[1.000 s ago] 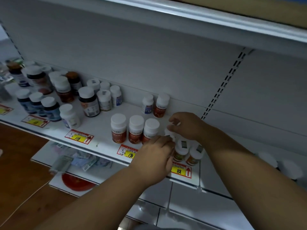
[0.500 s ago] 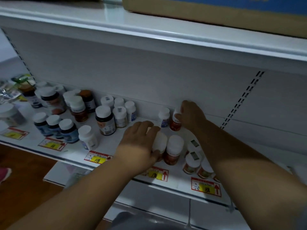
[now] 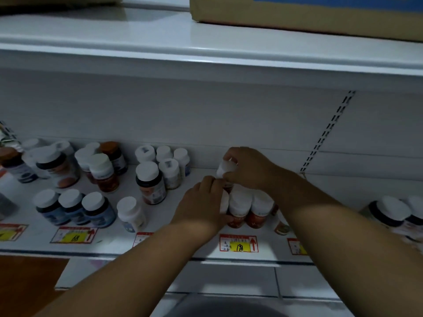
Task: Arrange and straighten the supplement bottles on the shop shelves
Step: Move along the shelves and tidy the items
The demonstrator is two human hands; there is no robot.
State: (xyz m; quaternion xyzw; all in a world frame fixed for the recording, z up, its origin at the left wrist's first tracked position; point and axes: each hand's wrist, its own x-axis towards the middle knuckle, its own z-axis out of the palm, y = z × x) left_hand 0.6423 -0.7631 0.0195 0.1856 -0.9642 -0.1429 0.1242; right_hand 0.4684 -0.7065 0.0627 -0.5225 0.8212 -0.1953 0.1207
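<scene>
On the white shelf (image 3: 160, 243) stand many white-capped supplement bottles. My right hand (image 3: 247, 168) is closed around the cap of a white-capped bottle (image 3: 225, 169) near the back wall. My left hand (image 3: 201, 202) grips the leftmost red-labelled bottle (image 3: 224, 203) of a front row; its body is mostly hidden by my fingers. Two more red-labelled bottles (image 3: 239, 209) (image 3: 259, 209) stand right beside it. A small bottle (image 3: 280, 225) peeks out under my right forearm.
Left of my hands stand a dark bottle (image 3: 150, 181), a white bottle (image 3: 130, 213), three blue-labelled bottles (image 3: 74, 208) and a cluster further back (image 3: 100, 168). Dark bottles (image 3: 389, 213) stand at the right. Price tags (image 3: 239, 243) line the edge. A cardboard box (image 3: 297, 12) sits on the shelf above.
The camera has tilted up and in. My right hand drew a back bottle toward the front row; my left hand shifted right along the red-labelled bottles until both hands nearly touch.
</scene>
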